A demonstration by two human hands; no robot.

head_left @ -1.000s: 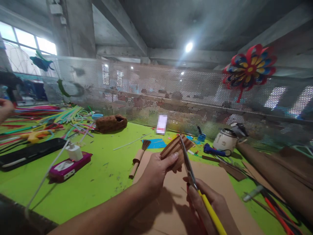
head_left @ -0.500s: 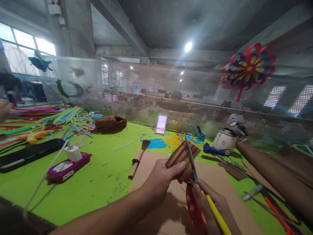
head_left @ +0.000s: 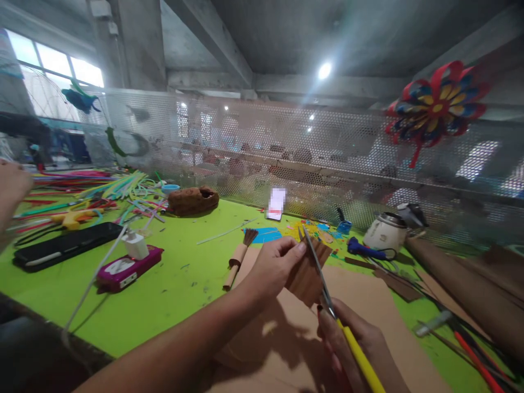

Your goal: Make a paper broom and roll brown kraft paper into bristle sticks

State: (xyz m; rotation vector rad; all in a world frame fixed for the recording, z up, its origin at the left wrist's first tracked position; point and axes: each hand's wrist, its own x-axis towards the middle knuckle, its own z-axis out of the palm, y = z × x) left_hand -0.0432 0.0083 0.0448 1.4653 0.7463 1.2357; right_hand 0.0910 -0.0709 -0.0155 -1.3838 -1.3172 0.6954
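My left hand (head_left: 272,267) pinches a small piece of ribbed brown cardboard (head_left: 307,275) and holds it upright above a large brown cardboard sheet (head_left: 368,300). My right hand (head_left: 352,341) grips scissors (head_left: 323,284) with red and yellow handles. Their blades point up and lie against the right side of the cardboard piece. Both hands are closed.
A green table (head_left: 176,284) carries a small paper broom (head_left: 239,256), a magenta power bank with a white plug (head_left: 126,267), a black phone (head_left: 61,245), coloured strips (head_left: 102,191), a glue gun (head_left: 366,251) and a white pot (head_left: 385,232). Another person's hand (head_left: 12,185) shows at the far left. A perforated screen (head_left: 286,158) backs the table.
My left hand turned the ribbed cardboard piece so its flat back faces me. The scissors stayed against its right side, and the camera shifted slightly.
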